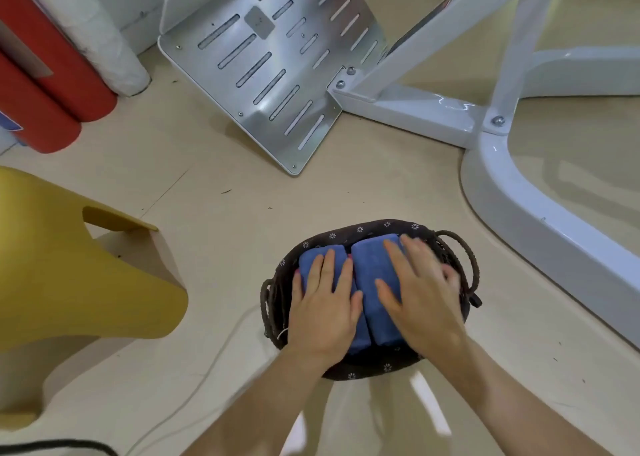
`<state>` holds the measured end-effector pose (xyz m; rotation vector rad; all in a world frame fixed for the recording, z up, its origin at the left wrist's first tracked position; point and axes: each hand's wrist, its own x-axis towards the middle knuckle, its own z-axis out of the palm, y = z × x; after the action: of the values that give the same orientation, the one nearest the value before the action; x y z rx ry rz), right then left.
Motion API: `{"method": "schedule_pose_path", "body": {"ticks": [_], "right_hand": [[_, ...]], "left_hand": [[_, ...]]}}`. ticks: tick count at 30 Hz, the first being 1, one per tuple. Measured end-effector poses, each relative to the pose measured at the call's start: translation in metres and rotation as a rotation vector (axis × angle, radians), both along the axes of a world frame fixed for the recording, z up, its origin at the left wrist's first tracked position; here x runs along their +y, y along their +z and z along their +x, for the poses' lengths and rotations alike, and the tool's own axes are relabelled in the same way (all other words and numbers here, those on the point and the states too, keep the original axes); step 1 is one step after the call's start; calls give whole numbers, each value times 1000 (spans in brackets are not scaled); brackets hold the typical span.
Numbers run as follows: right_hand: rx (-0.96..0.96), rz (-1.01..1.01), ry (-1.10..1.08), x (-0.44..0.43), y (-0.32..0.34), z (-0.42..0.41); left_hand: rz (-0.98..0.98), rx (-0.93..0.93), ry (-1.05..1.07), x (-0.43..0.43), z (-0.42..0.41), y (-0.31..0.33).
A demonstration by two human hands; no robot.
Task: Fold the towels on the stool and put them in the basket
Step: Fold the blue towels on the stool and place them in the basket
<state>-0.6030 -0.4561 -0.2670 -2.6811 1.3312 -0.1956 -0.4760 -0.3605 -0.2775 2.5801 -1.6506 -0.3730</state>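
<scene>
Both towels sit side by side in basket [450, 248], long axes front-to-back: left hand [325, 303] flat, spread on left towel [311, 260], right hand [419, 289] likewise on right towel [369, 265] (stool [69, 265] shows no towels).

free: bare floor [221, 192] mid frame | left: yellow stool [69, 275] | top and right: white metal frame [433, 109] | basket [363, 232] full: towels [367, 265], both hands on top

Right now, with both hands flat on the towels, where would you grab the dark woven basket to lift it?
Probably by the rope handles at its two ends, coming from above. The dark woven basket sits upright on the floor, and folded blue towels fill its middle.
</scene>
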Motion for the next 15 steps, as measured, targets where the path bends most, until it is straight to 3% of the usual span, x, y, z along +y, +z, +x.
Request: {"method": "schedule_pose_path", "body": {"ticks": [2, 4, 7, 9, 12, 15], "right_hand": [[-92, -44, -113, -7, 18, -5], [-71, 57, -287, -18, 33, -14], [-43, 325, -437, -30, 36, -25], [-121, 377, -417, -33, 39, -26], [-161, 316, -394, -38, 58, -22], [-233, 300, -369, -41, 88, -13]], "left_hand": [[-90, -56, 52, 7, 3, 19], [-157, -55, 218, 20, 11, 33], [-114, 288, 520, 43, 25, 45], [-63, 362, 513, 49, 29, 51], [-72, 222, 452, 49, 38, 66], [-127, 200, 434, 50, 56, 91]]}}
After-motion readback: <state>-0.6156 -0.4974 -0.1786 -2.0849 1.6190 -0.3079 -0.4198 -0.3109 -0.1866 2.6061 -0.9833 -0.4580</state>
